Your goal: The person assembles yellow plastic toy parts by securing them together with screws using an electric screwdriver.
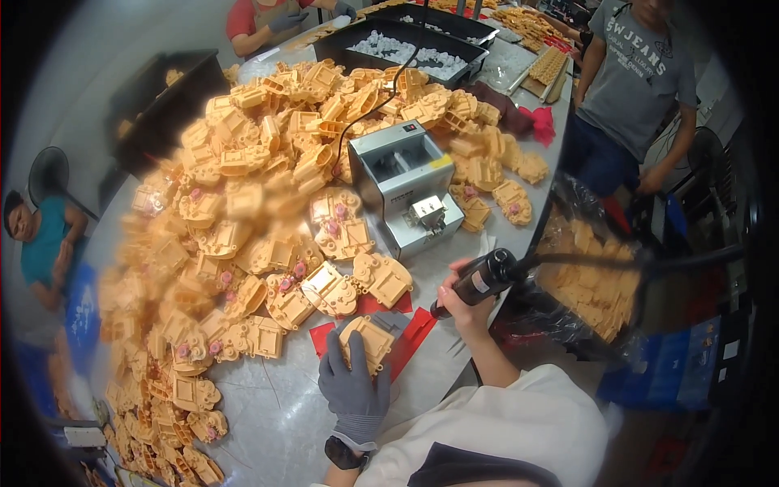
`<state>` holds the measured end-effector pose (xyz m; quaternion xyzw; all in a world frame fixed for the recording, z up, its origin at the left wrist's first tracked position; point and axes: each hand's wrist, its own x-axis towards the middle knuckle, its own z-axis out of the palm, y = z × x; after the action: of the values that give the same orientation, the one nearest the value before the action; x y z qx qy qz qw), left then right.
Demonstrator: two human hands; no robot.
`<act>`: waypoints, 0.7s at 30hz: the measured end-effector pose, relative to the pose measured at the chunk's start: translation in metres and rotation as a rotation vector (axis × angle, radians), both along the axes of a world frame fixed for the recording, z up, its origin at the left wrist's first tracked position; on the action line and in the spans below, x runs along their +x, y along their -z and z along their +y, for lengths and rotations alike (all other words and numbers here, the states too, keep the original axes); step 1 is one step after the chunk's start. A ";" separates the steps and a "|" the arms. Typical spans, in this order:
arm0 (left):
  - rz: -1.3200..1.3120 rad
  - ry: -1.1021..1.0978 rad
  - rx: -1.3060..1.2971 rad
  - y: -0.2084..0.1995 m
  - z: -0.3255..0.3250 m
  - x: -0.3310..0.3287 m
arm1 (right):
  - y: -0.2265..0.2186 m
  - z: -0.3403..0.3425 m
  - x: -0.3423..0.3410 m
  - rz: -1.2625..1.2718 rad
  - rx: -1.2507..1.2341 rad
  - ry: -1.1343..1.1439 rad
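My left hand (355,391), in a grey glove, grips an orange-yellow plastic casing (369,342) with its fingers over the near left side. The casing rests on a grey and red holder (414,342) on the metal table. My bare right hand (469,304) is wrapped round a black electric screwdriver (485,280), held tilted just right of the holder. Its tip points down and left, apart from the casing. More casings (329,288) lie just beyond the holder, some with small pink parts in them.
A silver screw feeder machine (406,191) stands beyond my hands. A big heap of casings (235,219) covers the table's left and far side. Black trays (406,50) hold white parts. A cable (600,258) runs right from the screwdriver. Other people stand around the table.
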<state>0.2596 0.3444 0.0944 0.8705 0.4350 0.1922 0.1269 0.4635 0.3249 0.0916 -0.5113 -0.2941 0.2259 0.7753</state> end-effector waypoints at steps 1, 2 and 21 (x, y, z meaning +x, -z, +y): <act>-0.004 -0.015 -0.007 0.000 0.000 0.000 | 0.001 0.001 -0.001 -0.009 0.006 0.002; -0.008 -0.029 -0.013 0.000 -0.001 0.000 | 0.000 0.001 -0.002 -0.009 0.005 0.002; -0.056 0.075 0.126 0.024 0.020 -0.007 | 0.003 -0.003 0.015 0.060 0.030 0.055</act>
<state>0.2526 0.3643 0.0707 0.8866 0.3856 0.2387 0.0913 0.4785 0.3215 0.0886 -0.5006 -0.2598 0.2151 0.7973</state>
